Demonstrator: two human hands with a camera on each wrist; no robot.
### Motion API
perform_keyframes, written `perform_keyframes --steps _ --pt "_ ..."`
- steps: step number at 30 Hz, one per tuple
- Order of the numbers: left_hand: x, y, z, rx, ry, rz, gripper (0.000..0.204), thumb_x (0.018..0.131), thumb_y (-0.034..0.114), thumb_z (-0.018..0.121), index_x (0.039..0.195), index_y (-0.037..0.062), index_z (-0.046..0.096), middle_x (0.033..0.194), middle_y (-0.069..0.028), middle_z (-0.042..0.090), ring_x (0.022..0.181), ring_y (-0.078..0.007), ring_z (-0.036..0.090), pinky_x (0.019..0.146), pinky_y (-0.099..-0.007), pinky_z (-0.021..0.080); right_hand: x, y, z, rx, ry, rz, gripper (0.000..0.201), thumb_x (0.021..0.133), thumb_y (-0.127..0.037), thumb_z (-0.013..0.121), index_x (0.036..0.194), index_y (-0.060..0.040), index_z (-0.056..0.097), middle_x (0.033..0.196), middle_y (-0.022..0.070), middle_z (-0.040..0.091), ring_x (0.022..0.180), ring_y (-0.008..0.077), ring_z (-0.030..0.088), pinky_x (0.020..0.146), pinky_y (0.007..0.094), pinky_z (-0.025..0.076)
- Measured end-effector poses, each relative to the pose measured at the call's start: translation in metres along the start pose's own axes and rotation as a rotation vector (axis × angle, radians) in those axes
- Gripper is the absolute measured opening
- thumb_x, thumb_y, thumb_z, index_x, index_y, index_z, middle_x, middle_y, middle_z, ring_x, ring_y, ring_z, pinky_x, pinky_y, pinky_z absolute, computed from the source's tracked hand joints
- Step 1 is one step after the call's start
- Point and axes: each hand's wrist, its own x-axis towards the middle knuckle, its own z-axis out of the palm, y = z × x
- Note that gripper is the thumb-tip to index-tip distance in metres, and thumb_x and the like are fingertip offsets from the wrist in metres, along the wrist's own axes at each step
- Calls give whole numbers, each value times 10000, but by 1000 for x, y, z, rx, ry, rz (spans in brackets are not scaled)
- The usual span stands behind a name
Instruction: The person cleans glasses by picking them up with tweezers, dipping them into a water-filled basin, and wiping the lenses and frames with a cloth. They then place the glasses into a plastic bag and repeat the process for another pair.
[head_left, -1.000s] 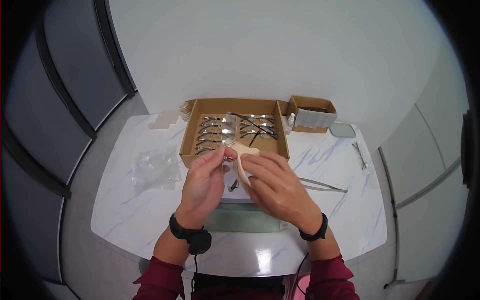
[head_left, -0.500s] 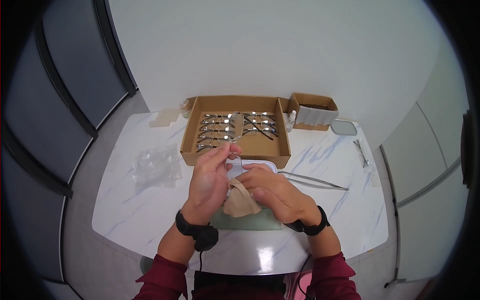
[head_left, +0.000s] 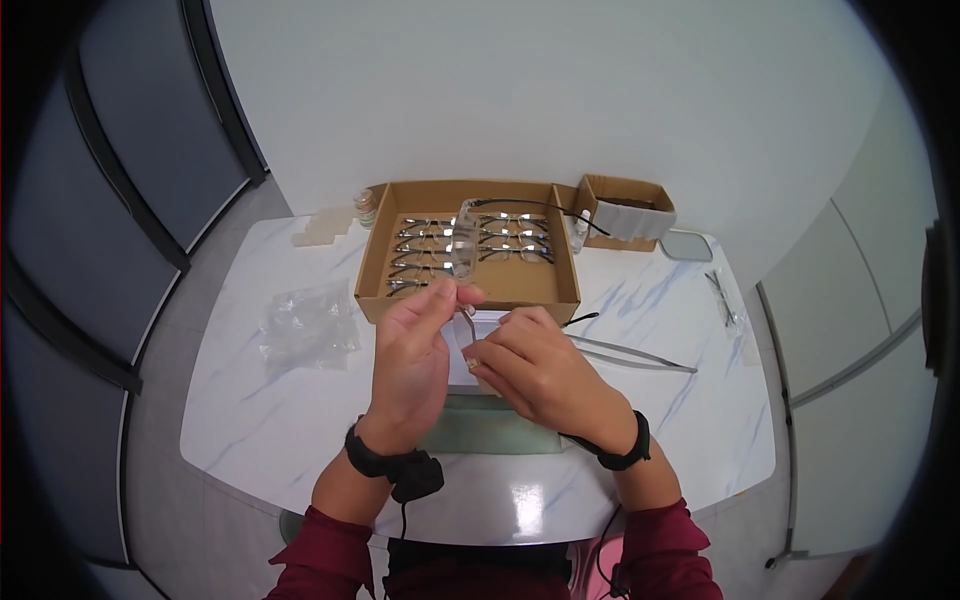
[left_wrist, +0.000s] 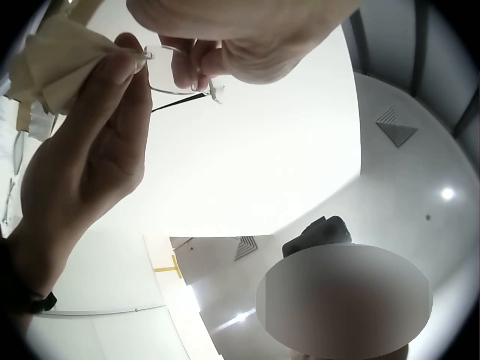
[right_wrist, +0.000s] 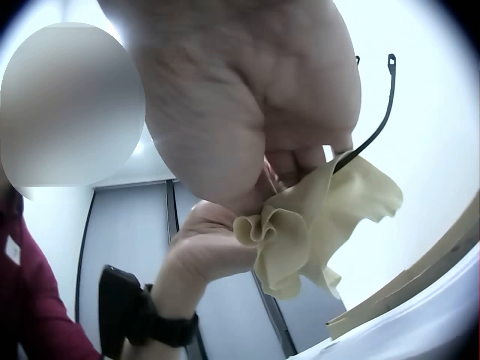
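A pair of clear glasses is held upright above the table, one lens (head_left: 464,250) raised and a dark temple reaching right. Near the middle of the frame, the left hand (head_left: 413,360) pinches it between thumb and fingers. Lower on the glasses, the right hand (head_left: 545,370) has its fingers curled at the other lens. It grips a tan cloth (right_wrist: 304,225), which bunches below the palm in the right wrist view, with a dark temple (right_wrist: 382,124) beside it. In the left wrist view the cloth (left_wrist: 60,64) spreads from the right hand's fingertips, against the glasses' edge.
Several glasses lie in rows in a cardboard box (head_left: 368,262) behind the hands. Tweezers (head_left: 640,358) and a smaller box (head_left: 625,192) are at the right, a plastic bag (head_left: 310,325) at the left. A green case (head_left: 490,428) lies below the hands.
The glasses have turned, and one temple now sticks out to the right above the box. The right hand has risen slightly with curled fingers, and the cloth is mostly hidden in the head view.
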Motion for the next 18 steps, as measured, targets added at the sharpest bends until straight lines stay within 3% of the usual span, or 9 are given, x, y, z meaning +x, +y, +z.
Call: perform_keyframes --steps 3,7,13,15,18 --pt "0 5 3 13 29 43 255 1021 199 529 926 -5 650 994 -95 639 991 -172 544 962 -309 374 2 -2 0 -212 52 -92 203 790 -65 693 979 -13 641 801 59 536 768 227 558 872 393 478" --pt "1 6 -5 27 -12 98 266 1015 220 561 973 -16 677 991 -77 665 1014 -147 568 970 -311 391 2 -1 1 -295 87 -134 203 778 -58 671 969 1 636 798 47 527 770 212 562 880 403 489" --pt "2 19 -12 74 -11 211 284 1021 219 553 963 -31 675 1002 -101 672 1020 -176 579 981 -318 390 1 8 -6 -467 71 -143 228 753 -59 643 971 6 640 782 41 520 770 188 567 887 389 504" --pt "1 25 -8 63 43 185 254 1034 203 510 908 -1 593 954 -81 578 963 -160 503 936 -290 361 2 7 -8 -500 69 -141 225 752 -55 636 967 10 641 770 43 515 785 188 571 896 389 504" --pt "5 29 -17 -16 9 246 259 1034 209 512 905 0 596 946 -76 574 952 -155 496 933 -290 359 0 15 -12 -555 69 -133 218 748 -54 637 957 9 642 771 45 523 804 188 576 904 395 504"
